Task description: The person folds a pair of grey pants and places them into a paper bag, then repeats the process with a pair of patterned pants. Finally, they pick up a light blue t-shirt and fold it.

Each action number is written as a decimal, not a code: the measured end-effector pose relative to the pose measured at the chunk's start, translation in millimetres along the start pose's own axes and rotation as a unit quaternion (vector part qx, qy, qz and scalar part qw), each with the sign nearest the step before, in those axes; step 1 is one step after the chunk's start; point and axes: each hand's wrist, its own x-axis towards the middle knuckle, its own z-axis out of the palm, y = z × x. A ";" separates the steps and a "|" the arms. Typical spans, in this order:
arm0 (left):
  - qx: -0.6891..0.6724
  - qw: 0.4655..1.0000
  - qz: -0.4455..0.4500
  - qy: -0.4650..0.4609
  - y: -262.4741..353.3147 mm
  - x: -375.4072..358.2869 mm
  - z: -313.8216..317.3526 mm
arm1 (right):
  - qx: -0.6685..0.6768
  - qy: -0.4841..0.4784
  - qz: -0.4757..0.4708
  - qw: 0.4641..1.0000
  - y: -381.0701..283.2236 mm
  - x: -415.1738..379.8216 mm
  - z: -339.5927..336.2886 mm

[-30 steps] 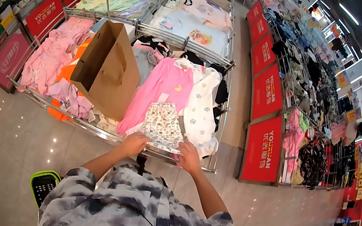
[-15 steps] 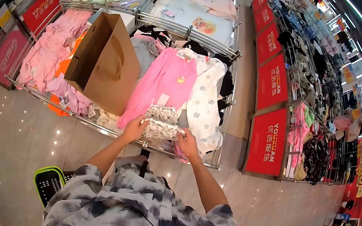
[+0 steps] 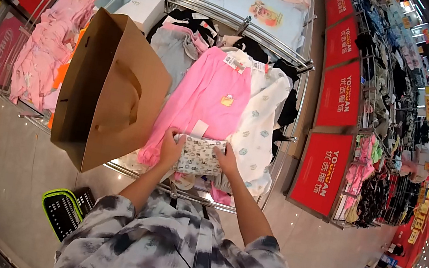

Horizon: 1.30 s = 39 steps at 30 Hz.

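The small folded garment of white cloth with a dark printed pattern [image 3: 199, 155] lies on top of the clothes pile at the near edge of the metal-railed display bin [image 3: 245, 24], just below a long pink garment [image 3: 206, 98] and beside a white garment with pale prints [image 3: 255, 130]. The left hand [image 3: 170, 150] grips its left edge with the fingers curled over the cloth, and the right hand [image 3: 227, 159] presses on its right edge with the fingers bent; how far the right fingers go under the cloth I cannot tell. To make this fold well, I judge that both hands should keep the two edges level and pull lightly apart, so the layers stay flat and no crease forms in the middle. The paper tag [image 3: 199, 128] just above the garment could catch in the fold, so it is better to keep it outside. The large brown paper bag [image 3: 112, 93] stands open just to the left, leaning on the bin, so the left elbow should stay close to the body and not push it. The pile beneath is soft and uneven, so firm, even pressure is needed.
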 end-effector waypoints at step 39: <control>-0.282 0.871 -0.155 -0.370 112.7 -96.9 -90.4 | 0.414 -0.190 0.046 0.889 -5.1 -154.4 -14.2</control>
